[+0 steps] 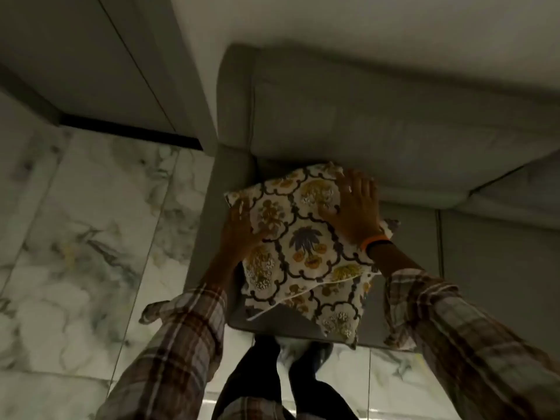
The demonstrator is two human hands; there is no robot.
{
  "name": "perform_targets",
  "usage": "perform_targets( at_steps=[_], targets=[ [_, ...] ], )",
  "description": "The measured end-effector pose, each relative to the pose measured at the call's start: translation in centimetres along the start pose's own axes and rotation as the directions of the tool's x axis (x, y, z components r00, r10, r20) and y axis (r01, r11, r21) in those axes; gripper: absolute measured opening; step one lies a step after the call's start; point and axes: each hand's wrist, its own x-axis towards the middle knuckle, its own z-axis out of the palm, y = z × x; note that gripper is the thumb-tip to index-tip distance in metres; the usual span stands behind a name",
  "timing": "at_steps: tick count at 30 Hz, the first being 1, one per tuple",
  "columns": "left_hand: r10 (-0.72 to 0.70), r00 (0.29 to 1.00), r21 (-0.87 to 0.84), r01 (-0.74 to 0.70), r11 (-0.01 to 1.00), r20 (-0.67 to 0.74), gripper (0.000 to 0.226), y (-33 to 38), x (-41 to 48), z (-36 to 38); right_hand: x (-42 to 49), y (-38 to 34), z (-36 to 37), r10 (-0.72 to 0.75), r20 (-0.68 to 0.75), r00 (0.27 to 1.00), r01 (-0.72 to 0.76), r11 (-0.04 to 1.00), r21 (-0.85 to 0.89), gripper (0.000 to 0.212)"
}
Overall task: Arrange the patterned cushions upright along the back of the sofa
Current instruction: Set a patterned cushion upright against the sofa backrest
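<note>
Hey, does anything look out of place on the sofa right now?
Yes. Two patterned cushions lie flat and stacked crookedly on the seat at the sofa's left end, not upright against the backrest. Both hands rest on the top one.

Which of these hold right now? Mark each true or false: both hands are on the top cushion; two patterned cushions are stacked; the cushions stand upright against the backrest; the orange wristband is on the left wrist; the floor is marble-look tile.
1. Both hands are on the top cushion. True: left hand at its left edge, right hand flat on its right part.
2. Two patterned cushions are stacked. True: a lower cushion shows beneath.
3. They stand upright against the backrest. False: they lie flat on the sofa seat.
4. The orange wristband is on the left wrist. False: on the right.
5. The floor is marble-look tile. True.
</note>
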Motion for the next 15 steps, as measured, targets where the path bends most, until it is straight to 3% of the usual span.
perform_targets(
  at_steps=[2,4,5,7,8,10,11,15],
  targets=[
    [-0.201,0.979,-0.299,0.200,0.933,0.028,0.126,-0.9,1.8,2.0,0.3,0.8,1.3,0.138,0.109,0.984,-0.149,0.984,0.099,0.104],
    [-0.433,0.892,-0.551,0.429,0.716,0.132,0.146,-0.8,1.7,2.9,-0.1,1.4,2.3,0.262,0.272,0.926,-0.329,0.914,0.239,0.107],
    [-0.486,0.852,-0.624,0.490,0.609,0.195,0.139,-0.3,1.5,3.2,0.1,1.7,2.9,0.312,0.348,0.884,-0.421,0.855,0.303,0.110],
    [-0.518,0.832,-0.745,0.472,0.471,0.199,0.116,0.4,1.4,3.8,0.6,2.7,3.6,0.379,0.445,0.812,-0.565,0.701,0.435,0.124],
    [-0.527,0.830,-0.774,0.452,0.443,0.183,0.121,0.6,1.4,3.9,0.9,3.4,3.7,0.382,0.470,0.795,-0.600,0.607,0.522,0.132],
    [-0.540,0.841,-0.777,0.363,0.514,0.035,0.138,0.2,2.0,4.7,1.1,5.7,4.2,0.355,0.498,0.792,-0.611,0.432,0.664,0.128],
    [-0.529,0.848,-0.761,0.320,0.565,-0.036,0.140,0.6,1.9,5.0,0.8,6.8,3.9,0.336,0.502,0.796,-0.604,0.394,0.693,0.119],
    [-0.403,0.882,-0.743,0.096,0.663,-0.246,0.104,8.9,-2.4,4.5,-2.3,9.4,-1.1,0.357,0.359,0.863,-0.470,0.305,0.828,0.074]
  ],
)
